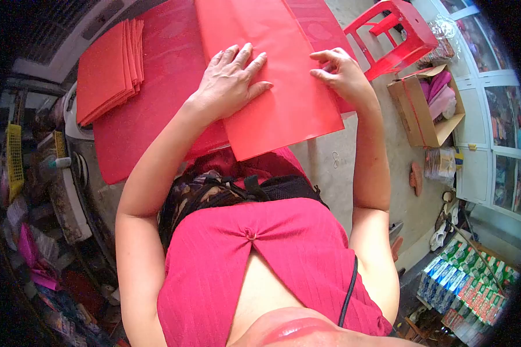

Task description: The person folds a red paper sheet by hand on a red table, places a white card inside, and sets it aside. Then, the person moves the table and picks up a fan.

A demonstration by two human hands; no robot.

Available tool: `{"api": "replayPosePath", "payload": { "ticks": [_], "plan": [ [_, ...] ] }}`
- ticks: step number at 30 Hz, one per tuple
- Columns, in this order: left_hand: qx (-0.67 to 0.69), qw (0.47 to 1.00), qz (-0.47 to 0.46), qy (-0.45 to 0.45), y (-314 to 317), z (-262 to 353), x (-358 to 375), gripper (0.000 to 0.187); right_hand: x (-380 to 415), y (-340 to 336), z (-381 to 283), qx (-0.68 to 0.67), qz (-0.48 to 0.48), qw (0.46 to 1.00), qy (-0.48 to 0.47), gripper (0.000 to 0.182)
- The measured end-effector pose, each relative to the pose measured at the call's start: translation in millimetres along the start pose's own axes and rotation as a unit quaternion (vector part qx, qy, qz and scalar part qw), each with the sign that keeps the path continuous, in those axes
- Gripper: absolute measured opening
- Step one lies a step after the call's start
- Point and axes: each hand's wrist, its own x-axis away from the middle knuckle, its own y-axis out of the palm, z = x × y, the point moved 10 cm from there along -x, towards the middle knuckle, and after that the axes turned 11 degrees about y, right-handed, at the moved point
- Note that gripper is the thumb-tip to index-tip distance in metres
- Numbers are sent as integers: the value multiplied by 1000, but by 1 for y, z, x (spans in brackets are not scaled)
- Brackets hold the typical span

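Note:
A large folded red sheet (pixel 283 110), smooth and slightly shiny like plastic or coated paper, lies lengthwise over the table, its near end reaching past the table's front edge. My left hand (pixel 230 80) rests flat on its left part, palm down with fingers spread. At the sheet's right edge is my right hand (pixel 342 76), its fingers bent. The thumb and index finger there are apart, with both tips at the edge. The other fingers of that hand are partly hidden.
A stack of folded red sheets (pixel 111 69) lies on the left of the red-covered table (pixel 168 75). To the right are a red plastic stool (pixel 414 43), a cardboard box (pixel 411 113) with pink material, glass-fronted cabinets (pixel 474 115) and stacked small boxes (pixel 466 283).

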Motion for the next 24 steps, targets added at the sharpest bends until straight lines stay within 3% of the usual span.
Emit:
{"api": "replayPosePath", "payload": {
  "ticks": [1, 3, 5, 7, 9, 13, 16, 21, 24],
  "plan": [
    [0, 1000, 0, -4, 1, 0, 0, 66, -3, 0, -5, 1, -3, 1000, -3, 32],
    [8, 1000, -4, -8, 4, 0, 1, 66, -4, -17, -29, 56, 100, 991, -67, 34],
    [7, 1000, -4, -13, 8, -1, 2, 66, -8, -10, -45, 110, 100, 984, -98, 37],
    [5, 1000, -4, -20, 11, -2, 3, 67, -3, 13, -65, 144, 94, 956, -236, 40],
    [12, 1000, -1, -19, 12, -2, 3, 67, -8, 36, -54, 131, 58, 962, -233, 47],
    [22, 999, -27, -29, 12, -3, 4, 69, -2, 69, -35, 269, 8, 945, -188, 60],
    [18, 998, -41, -52, 15, -6, 9, 75, 2, 65, -25, 311, 31, 942, -126, 65],
    [-18, 990, -107, -92, 21, -33, 18, 86, 4, 67, -22, 314, 52, 937, -144, 65],
    [76, 980, -131, -128, 18, -67, 21, 88, 4, 66, -21, 313, 62, 938, -137, 63]
  ]
}}
